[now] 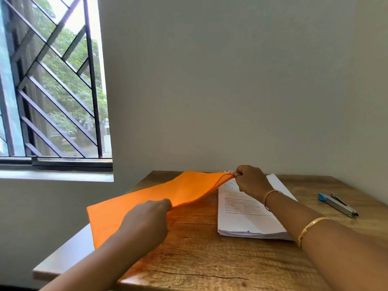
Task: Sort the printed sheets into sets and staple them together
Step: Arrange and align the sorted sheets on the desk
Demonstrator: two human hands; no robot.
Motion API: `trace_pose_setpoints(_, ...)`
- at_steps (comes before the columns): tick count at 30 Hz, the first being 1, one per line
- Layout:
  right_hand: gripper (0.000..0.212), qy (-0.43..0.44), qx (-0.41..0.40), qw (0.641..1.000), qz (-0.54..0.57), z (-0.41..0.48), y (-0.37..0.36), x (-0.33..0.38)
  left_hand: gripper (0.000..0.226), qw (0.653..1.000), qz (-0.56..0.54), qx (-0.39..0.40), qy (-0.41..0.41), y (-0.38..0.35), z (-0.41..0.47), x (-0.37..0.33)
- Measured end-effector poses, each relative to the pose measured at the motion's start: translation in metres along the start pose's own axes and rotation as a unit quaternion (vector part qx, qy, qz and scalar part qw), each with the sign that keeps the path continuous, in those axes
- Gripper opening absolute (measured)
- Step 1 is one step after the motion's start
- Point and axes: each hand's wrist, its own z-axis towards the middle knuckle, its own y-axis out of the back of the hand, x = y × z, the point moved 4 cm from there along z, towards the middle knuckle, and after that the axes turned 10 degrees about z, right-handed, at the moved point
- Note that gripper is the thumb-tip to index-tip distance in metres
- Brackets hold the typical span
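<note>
An orange folder (159, 198) is lifted a little above the left half of the wooden table (201, 255). My left hand (147, 219) grips its near edge. My right hand (251, 181) pinches its far right corner, close to the wall. Under my right wrist lies a thick stack of printed white sheets (247, 217), flat on the table. A silver stapler with a blue end (338, 204) lies on the table to the right of the stack, apart from both hands.
The table stands against a plain wall. A barred window (52, 85) with a sill is at the left. A small white object (228, 171) shows at the table's far edge behind the folder's corner. Bare wood lies near the front edge.
</note>
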Motion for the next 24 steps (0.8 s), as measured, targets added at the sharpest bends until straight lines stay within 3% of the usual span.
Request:
trace_pose_setpoints(6,0.023,0.079,0.050,0.995,0.028,-0.012,-0.004,0.026,0.066,0.999,0.012,0.027,-0.030,0.004,0.024,-0.038)
trace_pose_setpoints(11,0.023,0.078,0.069,0.994,0.032,-0.012,0.007,0.029,0.029,0.996,0.076,0.035,-0.039,0.002,0.040,-0.045)
trace_pose_setpoints(14,0.023,0.056,0.071,0.996,0.013,-0.009,0.005,0.021,0.026,0.993,0.088,0.053,-0.060,0.002,0.039,-0.044)
trace_pose_setpoints(16,0.022,0.030,0.051,0.998,0.018,-0.005,0.003,0.014,0.026,0.986,0.094,0.111,-0.075,0.001,0.035,-0.041)
trace_pose_setpoints(19,0.014,-0.068,0.069,0.975,0.198,-0.002,-0.009,0.007,0.025,0.962,0.143,0.224,-0.067,-0.002,0.038,-0.033)
trace_pose_setpoints(21,0.016,-0.135,0.126,0.920,0.346,-0.007,-0.023,0.015,0.013,0.970,0.136,0.199,-0.037,0.000,0.053,-0.031)
trace_pose_setpoints(22,0.020,-0.148,0.145,0.903,0.377,-0.010,-0.030,0.020,0.018,0.976,0.128,0.172,-0.025,0.001,0.060,-0.031)
trace_pose_setpoints(24,0.026,-0.133,0.145,0.917,0.348,-0.013,-0.041,0.030,0.035,0.989,0.088,0.122,0.004,0.002,0.071,-0.030)
